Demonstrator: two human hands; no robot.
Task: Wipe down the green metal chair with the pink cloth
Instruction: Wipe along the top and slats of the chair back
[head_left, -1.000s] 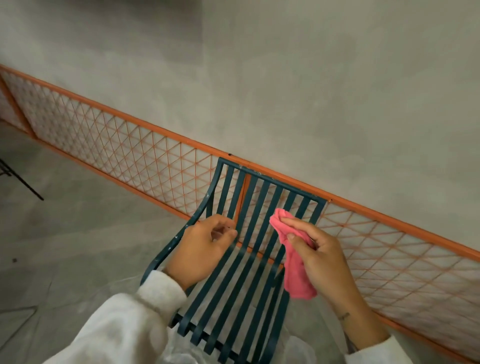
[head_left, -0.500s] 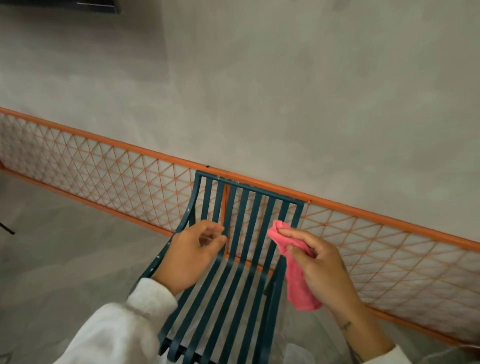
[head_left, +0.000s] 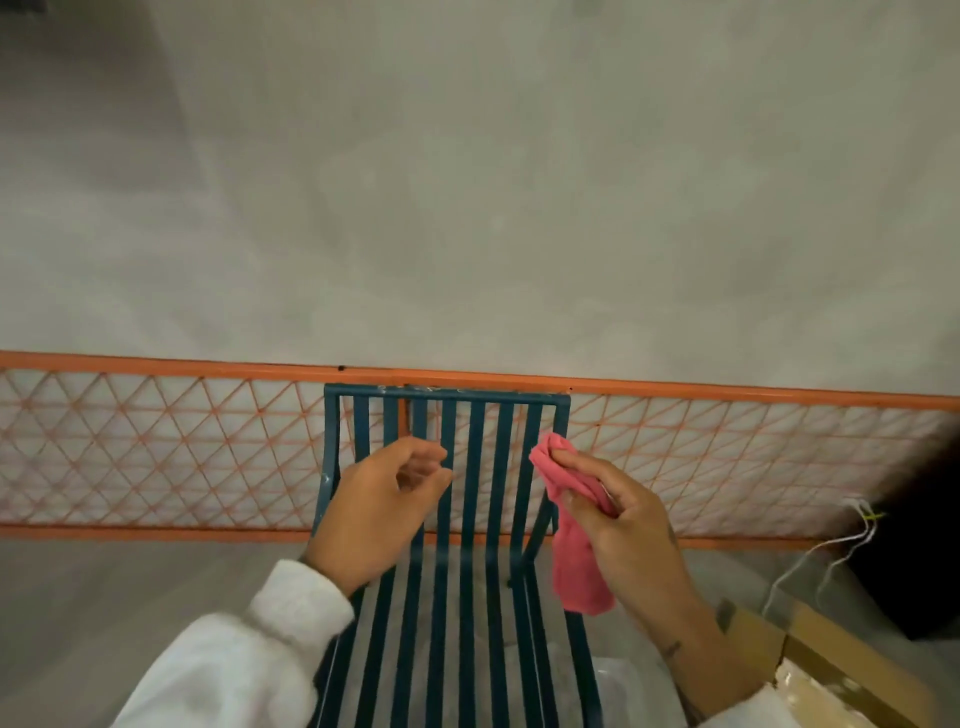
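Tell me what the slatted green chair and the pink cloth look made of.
The slatted green chair: painted metal, judging by thin flat bars and pale chips on the top rail. The pink cloth, pinched in the right hand: soft, matte fabric, hanging limp; possibly microfibre.

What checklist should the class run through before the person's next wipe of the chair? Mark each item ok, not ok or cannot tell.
1. Cloth held firmly: ok, the right hand pinches its top while the rest hangs down.
2. Cloth touching the chair: cannot tell, it hangs by the right edge of the backrest.
3. Left hand free to steady the chair: ok, it holds nothing, fingers curled near the slats.
4. Slats clear of things: ok on the parts in view.
5. Cardboard box clear of the right arm: cannot tell, it sits close by.
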